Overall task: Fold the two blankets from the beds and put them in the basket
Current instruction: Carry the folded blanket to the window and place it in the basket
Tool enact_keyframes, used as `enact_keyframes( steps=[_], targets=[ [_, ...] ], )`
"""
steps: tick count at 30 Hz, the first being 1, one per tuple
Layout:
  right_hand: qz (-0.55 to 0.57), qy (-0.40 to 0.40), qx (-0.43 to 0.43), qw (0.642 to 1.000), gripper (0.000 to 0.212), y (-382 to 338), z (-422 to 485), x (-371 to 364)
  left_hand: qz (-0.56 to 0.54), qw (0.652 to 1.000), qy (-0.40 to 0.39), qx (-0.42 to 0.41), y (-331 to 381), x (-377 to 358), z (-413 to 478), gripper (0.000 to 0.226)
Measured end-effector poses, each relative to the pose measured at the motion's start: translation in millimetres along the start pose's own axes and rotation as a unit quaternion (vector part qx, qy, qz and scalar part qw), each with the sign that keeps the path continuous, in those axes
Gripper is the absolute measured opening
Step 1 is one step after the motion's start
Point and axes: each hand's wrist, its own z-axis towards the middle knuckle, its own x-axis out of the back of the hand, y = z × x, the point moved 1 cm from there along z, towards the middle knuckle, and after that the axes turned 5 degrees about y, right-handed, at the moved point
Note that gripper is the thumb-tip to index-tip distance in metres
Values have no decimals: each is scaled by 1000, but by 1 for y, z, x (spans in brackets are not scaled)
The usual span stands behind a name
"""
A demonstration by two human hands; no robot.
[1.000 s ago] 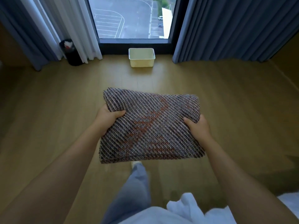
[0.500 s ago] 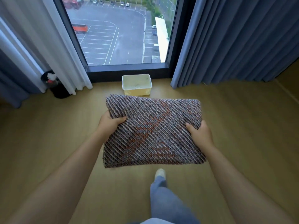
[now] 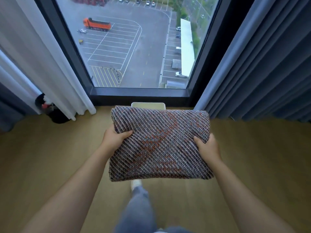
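A folded knitted blanket (image 3: pixel 159 145), grey with diagonal stripes and an orange pattern, is held flat in front of me above the wooden floor. My left hand (image 3: pixel 114 139) grips its left edge with the thumb on top. My right hand (image 3: pixel 207 147) grips its right edge the same way. The pale plastic basket (image 3: pixel 148 105) stands on the floor under the window, and the blanket's far edge hides all but its back rim.
A tall window (image 3: pixel 134 47) fills the wall ahead, with white sheer curtains (image 3: pixel 50 64) at left and blue-grey curtains (image 3: pixel 262 64) at right. A small black bin (image 3: pixel 55 113) stands left of the basket. My leg in jeans (image 3: pixel 138 209) and a shoe (image 3: pixel 136 183) show below.
I have walked closer to the window. The basket has come nearer and slipped mostly behind the blanket. Both hands keep the same hold on the blanket.
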Motion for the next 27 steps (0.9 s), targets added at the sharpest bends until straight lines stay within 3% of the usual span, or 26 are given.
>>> enact_keyframes(
  steps=[5,14,22,27],
  targets=[
    [2,17,-47,999,20,-31,117,-52,-6,998,-44,35,34,-40,128,35],
    [0,59,-172,983,19,-49,297,-113,70,988,-91,99,84,-150,328,44],
    [-36,68,-206,976,19,-6,481,-191,81,984,-94,127,44,-258,506,40],
    [-56,61,-194,977,19,46,565,-280,83,982,-70,156,-31,-290,614,43]
  ],
)
